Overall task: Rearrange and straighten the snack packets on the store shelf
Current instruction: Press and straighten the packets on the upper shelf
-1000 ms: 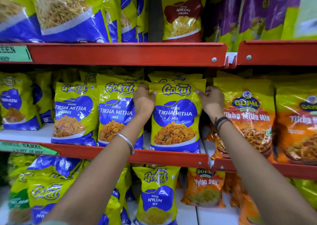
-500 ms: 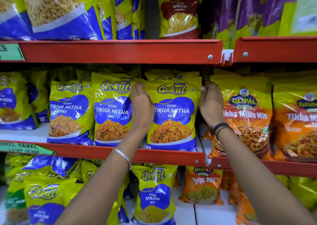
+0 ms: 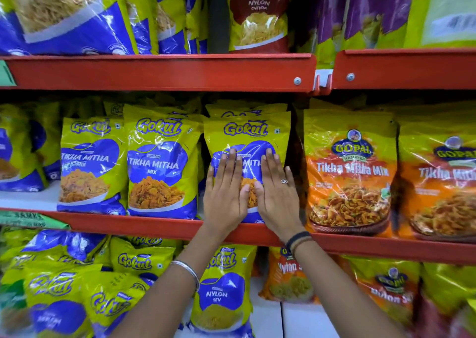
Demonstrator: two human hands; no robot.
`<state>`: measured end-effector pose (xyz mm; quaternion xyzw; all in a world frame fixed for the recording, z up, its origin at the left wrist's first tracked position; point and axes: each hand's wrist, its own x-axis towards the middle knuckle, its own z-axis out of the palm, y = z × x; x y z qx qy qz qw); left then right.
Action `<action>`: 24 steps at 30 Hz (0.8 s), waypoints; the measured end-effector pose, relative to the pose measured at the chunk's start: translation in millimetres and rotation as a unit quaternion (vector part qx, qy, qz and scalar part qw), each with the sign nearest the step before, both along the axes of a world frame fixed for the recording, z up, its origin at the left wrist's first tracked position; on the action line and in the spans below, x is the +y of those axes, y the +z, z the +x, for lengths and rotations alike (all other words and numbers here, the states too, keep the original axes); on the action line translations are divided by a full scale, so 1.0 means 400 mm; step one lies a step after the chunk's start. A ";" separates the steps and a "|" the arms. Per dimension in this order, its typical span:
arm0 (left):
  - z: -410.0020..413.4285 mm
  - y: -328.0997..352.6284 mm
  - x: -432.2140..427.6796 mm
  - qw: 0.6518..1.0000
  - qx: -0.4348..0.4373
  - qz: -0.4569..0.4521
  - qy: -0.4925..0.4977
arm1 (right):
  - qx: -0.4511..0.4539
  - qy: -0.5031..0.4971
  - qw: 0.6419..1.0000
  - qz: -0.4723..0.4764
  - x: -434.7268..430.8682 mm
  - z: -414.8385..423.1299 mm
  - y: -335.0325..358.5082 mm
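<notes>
A yellow and blue Gokul Tikha Mitha packet (image 3: 246,131) stands upright on the middle red shelf (image 3: 154,225), at the right end of its row. My left hand (image 3: 225,193) and my right hand (image 3: 275,196) lie flat side by side on its front, fingers stretched upward, palms pressing against it. Neither hand grips anything. Two more Gokul Tikha Mitha packets (image 3: 161,162) (image 3: 88,162) stand upright to its left. More packets stand behind the pressed one; only their tops show.
Orange Gopal Tikha Mitha Mix packets (image 3: 350,170) stand close on the right, a narrow dark gap between. The upper red shelf edge (image 3: 159,72) hangs just above the packet tops. Below, Nylon Sev packets (image 3: 221,294) stand, and some Gokul packets (image 3: 59,294) lean at the left.
Both hands left the packet's upper side edges and came down onto its front, now flat and side by side. The packet stands a little straighter.
</notes>
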<state>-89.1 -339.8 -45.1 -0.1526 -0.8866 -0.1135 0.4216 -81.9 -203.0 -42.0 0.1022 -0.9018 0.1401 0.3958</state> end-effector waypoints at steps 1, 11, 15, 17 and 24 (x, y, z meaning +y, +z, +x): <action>0.002 0.001 0.000 1.000 0.001 -0.001 0.007 | -0.005 0.002 1.000 0.002 -0.001 0.001 0.002; 0.122 0.056 0.276 0.980 0.007 0.078 -0.182 | 0.081 0.020 0.994 -0.067 0.271 0.138 0.044; 0.116 0.078 0.428 0.973 -0.035 0.083 -0.211 | 0.040 -0.042 0.997 -0.055 0.423 0.136 0.036; 0.103 0.063 0.480 0.976 -0.050 0.064 -0.200 | 0.023 -0.059 0.997 -0.046 0.471 0.127 0.021; 0.063 0.029 0.512 0.990 -0.032 0.024 -0.133 | 0.014 -0.053 0.997 -0.062 0.500 0.098 -0.006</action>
